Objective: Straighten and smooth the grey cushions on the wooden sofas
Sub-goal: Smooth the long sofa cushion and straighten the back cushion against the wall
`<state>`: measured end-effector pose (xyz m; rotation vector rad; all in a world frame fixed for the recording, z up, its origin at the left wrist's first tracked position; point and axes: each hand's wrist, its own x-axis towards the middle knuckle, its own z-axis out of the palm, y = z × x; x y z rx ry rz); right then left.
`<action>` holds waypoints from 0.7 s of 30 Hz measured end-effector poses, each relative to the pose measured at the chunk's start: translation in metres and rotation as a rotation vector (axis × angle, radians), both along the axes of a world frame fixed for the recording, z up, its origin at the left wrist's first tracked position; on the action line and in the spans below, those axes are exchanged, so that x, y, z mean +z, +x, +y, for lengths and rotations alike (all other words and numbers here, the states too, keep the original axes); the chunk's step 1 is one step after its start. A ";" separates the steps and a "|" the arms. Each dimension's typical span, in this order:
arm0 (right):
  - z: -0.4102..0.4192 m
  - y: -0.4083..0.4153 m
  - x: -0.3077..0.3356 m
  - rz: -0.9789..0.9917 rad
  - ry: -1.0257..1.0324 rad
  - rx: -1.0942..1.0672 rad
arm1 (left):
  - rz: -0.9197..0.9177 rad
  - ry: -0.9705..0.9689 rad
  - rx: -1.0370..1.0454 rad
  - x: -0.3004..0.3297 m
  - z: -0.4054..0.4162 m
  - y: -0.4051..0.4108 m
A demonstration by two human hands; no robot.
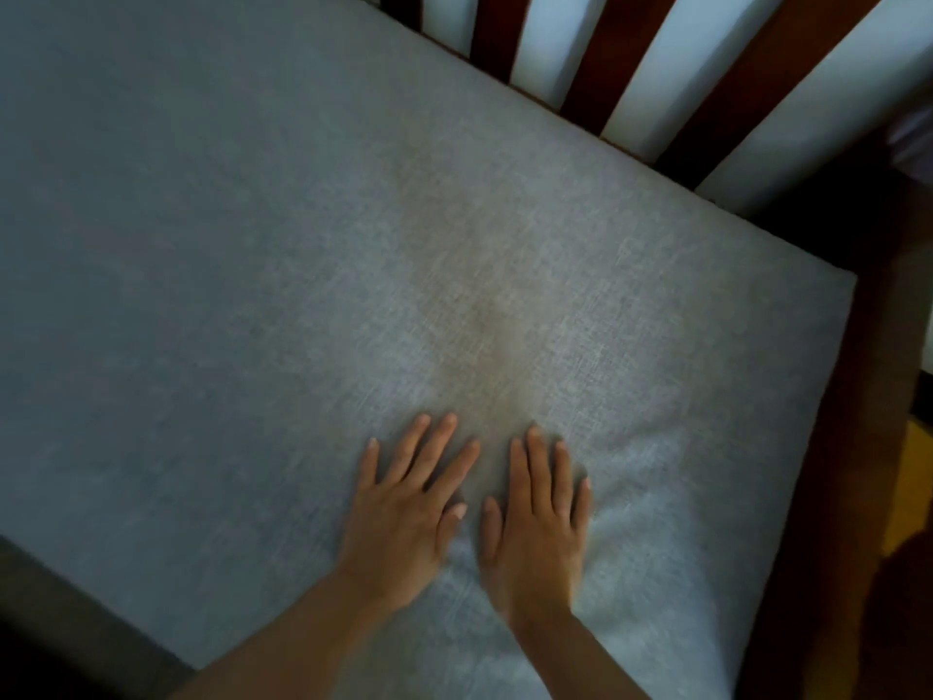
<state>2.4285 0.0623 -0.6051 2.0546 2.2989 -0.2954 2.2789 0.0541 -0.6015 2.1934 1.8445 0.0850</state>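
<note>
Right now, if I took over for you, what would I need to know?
Left hand and right hand lie flat, fingers straight, side by side on the grey cushion near its front edge, holding nothing. The cushion sits on the wooden sofa, back edge along the slats. The far part looks smooth. Soft creases show around and right of the hands, so smooth there next. A darker patch sits mid-cushion. No other cushions are in view.

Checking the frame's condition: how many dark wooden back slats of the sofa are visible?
3, all along the top edge: one slat near centre, one to its right, one further right. More may lie outside the frame.
</note>
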 end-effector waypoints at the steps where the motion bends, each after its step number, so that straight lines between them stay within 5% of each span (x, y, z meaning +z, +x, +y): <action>1: -0.002 0.000 0.000 -0.018 0.008 -0.003 | 0.000 0.003 0.001 0.000 -0.002 -0.001; 21: -0.001 0.002 -0.017 0.023 0.123 0.063 | 0.104 0.104 0.057 -0.018 -0.007 0.001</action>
